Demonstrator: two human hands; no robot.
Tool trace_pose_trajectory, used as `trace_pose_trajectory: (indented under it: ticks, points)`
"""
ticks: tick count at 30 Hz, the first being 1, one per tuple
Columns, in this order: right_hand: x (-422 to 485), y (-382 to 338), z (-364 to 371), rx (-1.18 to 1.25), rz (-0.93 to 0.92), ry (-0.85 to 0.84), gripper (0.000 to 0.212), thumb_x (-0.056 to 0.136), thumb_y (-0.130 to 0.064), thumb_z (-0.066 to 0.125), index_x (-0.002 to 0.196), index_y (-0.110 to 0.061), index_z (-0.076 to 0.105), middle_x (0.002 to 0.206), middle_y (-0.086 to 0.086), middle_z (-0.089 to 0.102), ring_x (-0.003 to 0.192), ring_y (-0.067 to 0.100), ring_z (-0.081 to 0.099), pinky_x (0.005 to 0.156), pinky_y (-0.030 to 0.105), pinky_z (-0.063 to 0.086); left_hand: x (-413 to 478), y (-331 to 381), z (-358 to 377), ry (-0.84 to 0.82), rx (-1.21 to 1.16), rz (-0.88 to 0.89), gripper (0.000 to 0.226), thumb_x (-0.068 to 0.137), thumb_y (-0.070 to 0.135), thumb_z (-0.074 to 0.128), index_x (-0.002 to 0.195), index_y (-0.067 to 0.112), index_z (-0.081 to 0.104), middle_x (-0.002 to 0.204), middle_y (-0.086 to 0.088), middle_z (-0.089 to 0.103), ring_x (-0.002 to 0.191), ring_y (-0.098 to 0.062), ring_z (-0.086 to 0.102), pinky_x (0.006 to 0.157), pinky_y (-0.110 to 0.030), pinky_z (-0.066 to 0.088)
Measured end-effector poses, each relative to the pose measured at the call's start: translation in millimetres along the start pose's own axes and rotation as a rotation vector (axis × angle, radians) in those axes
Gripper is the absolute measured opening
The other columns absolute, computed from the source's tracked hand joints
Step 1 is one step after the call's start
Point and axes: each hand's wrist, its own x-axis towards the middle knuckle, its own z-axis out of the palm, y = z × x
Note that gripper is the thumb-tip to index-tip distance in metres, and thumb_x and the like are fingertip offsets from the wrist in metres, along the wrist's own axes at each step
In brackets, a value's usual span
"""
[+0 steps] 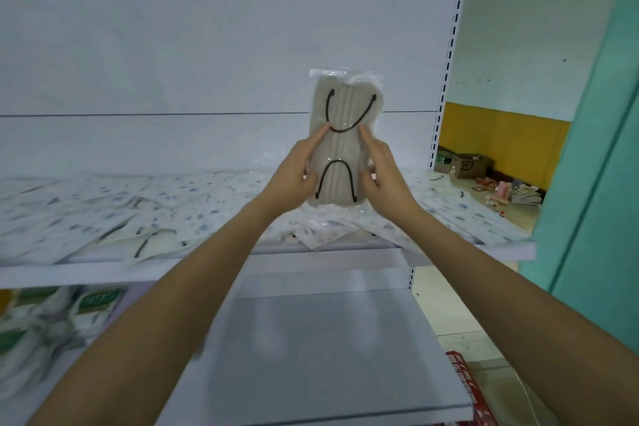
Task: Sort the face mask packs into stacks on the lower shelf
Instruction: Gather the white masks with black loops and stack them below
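I hold a clear pack of beige face masks with black ear loops upright above the upper shelf. My left hand grips its left edge and my right hand grips its right edge, with both forefingers stretched up along the front. Many white speckled mask packs lie loosely spread over the upper shelf. The lower shelf shows a bare grey surface, with green-labelled white packs stacked at its left end.
A slotted white upright bounds the shelving on the right. Beyond it are a cardboard box and litter on the floor, and a teal wall. A red box sits on the floor at the lower right.
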Motion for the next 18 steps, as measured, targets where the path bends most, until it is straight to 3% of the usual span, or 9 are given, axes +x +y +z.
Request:
trace_pose_trajectory:
  ticks: [3, 7, 10, 13, 15, 16, 18]
  points:
    - [-16, -28, 1, 0.216, 0.043, 0.013, 0.060, 0.094, 0.004, 0.036, 0.141, -0.031, 0.023, 0.128, -0.015, 0.034, 0.099, 0.024, 0.055, 0.080, 0.025, 0.051, -30, 26, -18, 0.027, -0.097, -0.115, 0.068, 0.089, -0.006, 0.041, 0.146, 0.028, 0.024, 0.143, 0.004, 0.035, 0.080, -0.005, 0.057, 0.064, -0.016, 0.047]
    - [-42, -66, 24, 0.438, 0.118, -0.044, 0.062, 0.090, 0.007, 0.037, 0.136, -0.035, 0.033, 0.129, -0.023, 0.042, 0.078, 0.023, 0.054, 0.067, 0.020, 0.047, -89, 53, -35, 0.177, -0.166, -0.190, 0.066, 0.086, -0.011, 0.039, 0.142, 0.024, 0.032, 0.138, -0.003, 0.046, 0.057, 0.003, 0.052, 0.057, -0.013, 0.043]
    - [-58, -92, 55, 0.516, 0.126, -0.137, 0.059, 0.088, 0.006, 0.038, 0.138, -0.024, 0.039, 0.139, -0.007, 0.045, 0.061, 0.002, 0.044, 0.060, 0.012, 0.041, -134, 62, -49, 0.343, -0.184, -0.322, 0.063, 0.086, -0.010, 0.039, 0.138, 0.025, 0.037, 0.122, 0.025, 0.054, 0.060, -0.010, 0.052, 0.054, -0.022, 0.046]
    - [-81, -119, 88, 0.572, 0.126, -0.226, 0.056, 0.088, 0.006, 0.039, 0.137, -0.020, 0.041, 0.139, -0.007, 0.045, 0.060, 0.000, 0.042, 0.063, 0.010, 0.038, -187, 65, -63, 0.464, -0.085, -0.445, 0.061, 0.088, -0.007, 0.040, 0.137, 0.029, 0.037, 0.107, 0.042, 0.050, 0.051, -0.005, 0.044, 0.051, -0.022, 0.044]
    - [-107, -138, 109, 0.641, 0.124, -0.272, 0.053, 0.088, 0.008, 0.039, 0.134, -0.020, 0.044, 0.137, -0.006, 0.047, 0.059, -0.002, 0.045, 0.062, 0.010, 0.038, -229, 65, -70, 0.503, -0.063, -0.516, 0.060, 0.089, -0.005, 0.041, 0.136, 0.032, 0.037, 0.082, 0.024, 0.061, 0.047, -0.011, 0.039, 0.045, -0.026, 0.039]
    - [-123, -147, 120, 0.679, 0.131, -0.298, 0.052, 0.089, 0.008, 0.039, 0.131, -0.022, 0.045, 0.136, -0.006, 0.048, 0.060, -0.005, 0.047, 0.062, 0.009, 0.038, -252, 66, -72, 0.519, -0.070, -0.551, 0.059, 0.091, -0.005, 0.041, 0.135, 0.034, 0.037, 0.068, 0.007, 0.058, 0.045, -0.013, 0.036, 0.043, -0.027, 0.035]
    - [-159, -159, 141, 0.744, 0.150, -0.361, 0.052, 0.091, 0.006, 0.041, 0.126, -0.032, 0.044, 0.134, -0.008, 0.048, 0.070, -0.010, 0.048, 0.067, 0.009, 0.039, -296, 67, -71, 0.561, -0.092, -0.626, 0.058, 0.092, -0.004, 0.041, 0.130, 0.040, 0.040, 0.052, -0.002, 0.041, 0.044, -0.017, 0.031, 0.041, -0.026, 0.030]
